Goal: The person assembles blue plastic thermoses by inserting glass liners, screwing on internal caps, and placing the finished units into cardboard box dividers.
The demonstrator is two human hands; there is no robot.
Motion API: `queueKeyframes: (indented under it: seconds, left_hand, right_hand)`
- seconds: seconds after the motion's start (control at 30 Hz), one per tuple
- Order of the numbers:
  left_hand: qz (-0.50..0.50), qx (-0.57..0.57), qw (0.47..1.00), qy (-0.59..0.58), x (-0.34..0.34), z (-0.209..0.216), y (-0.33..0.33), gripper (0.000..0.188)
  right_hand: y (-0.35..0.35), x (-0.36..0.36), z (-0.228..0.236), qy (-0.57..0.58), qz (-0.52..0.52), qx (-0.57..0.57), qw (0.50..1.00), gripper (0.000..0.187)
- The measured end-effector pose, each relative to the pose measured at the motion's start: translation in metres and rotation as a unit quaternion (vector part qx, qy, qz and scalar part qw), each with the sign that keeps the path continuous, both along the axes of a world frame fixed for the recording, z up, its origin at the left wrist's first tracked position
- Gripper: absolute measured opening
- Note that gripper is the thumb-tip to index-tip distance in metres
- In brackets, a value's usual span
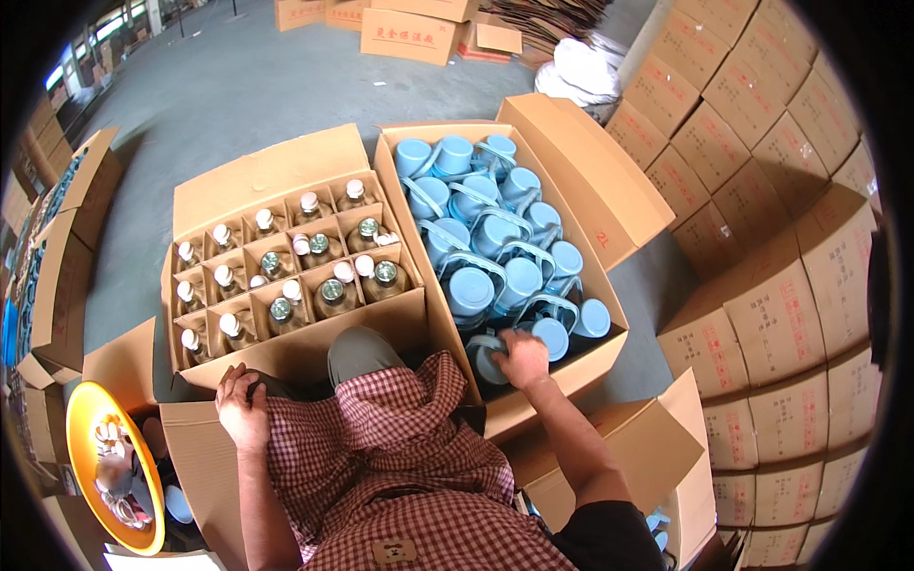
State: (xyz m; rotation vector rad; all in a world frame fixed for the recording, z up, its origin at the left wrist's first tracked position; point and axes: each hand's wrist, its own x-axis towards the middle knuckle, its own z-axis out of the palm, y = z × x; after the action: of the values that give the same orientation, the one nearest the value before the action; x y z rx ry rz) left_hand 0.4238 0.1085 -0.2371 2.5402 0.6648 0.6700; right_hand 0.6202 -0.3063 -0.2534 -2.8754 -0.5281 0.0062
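Note:
My right hand (526, 359) reaches into the near corner of an open cardboard box (405, 214). Its fingers are closed at the handle side of a light blue jug (486, 367). Several other blue jugs with looped handles (472, 290) fill the same box, packed close together. My left hand (242, 409) rests on my left knee with nothing in it, its fingers loosely spread. Left of the jugs stands a divided cardboard box (381, 306), its compartments holding glass bottle-shaped liners (333, 297), some with white caps and others with silvery round tops.
A yellow basin (81, 447) of small white parts stands at the lower left. Stacked cartons (709, 143) rise along the right. Another open box (700, 447) sits by my right elbow. Beyond are more cartons (409, 36) and a white sack (579, 71) on the grey floor.

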Motion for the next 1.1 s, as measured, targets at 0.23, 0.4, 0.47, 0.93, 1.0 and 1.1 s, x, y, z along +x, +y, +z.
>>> queueKeyframes:
  seconds: [0.23,0.4,0.47,0.93,1.0,1.1]
  left_hand:
    - [0.014,-0.007,1.000,-0.001,-0.008,0.001,0.006,0.018]
    - [0.036,-0.069,0.994,-0.075,-0.018,0.000,0.015,0.019]
    - [0.010,-0.100,0.990,-0.097,-0.011,0.014,-0.001,0.019]
    - [-0.203,-0.852,0.294,-0.383,0.125,0.008,-0.024,0.034]
    - [-0.464,-0.781,0.142,-0.392,0.111,-0.006,0.013,0.040]
    - [-0.252,-0.797,0.291,-0.465,0.078,-0.013,0.044,0.034]
  right_hand:
    - [-0.010,-0.009,0.065,-0.067,0.077,0.068,0.992,0.027]
    - [-0.013,-0.020,0.244,-0.183,0.019,0.192,0.964,0.021]
    - [-0.023,-0.038,0.298,-0.212,0.045,0.280,0.935,0.027]
    - [0.084,-0.092,0.119,0.342,0.015,0.794,0.502,0.047]
    - [0.124,-0.116,0.075,0.474,-0.015,0.762,0.442,0.035]
    - [0.131,-0.144,0.088,0.545,0.045,0.512,0.663,0.027]
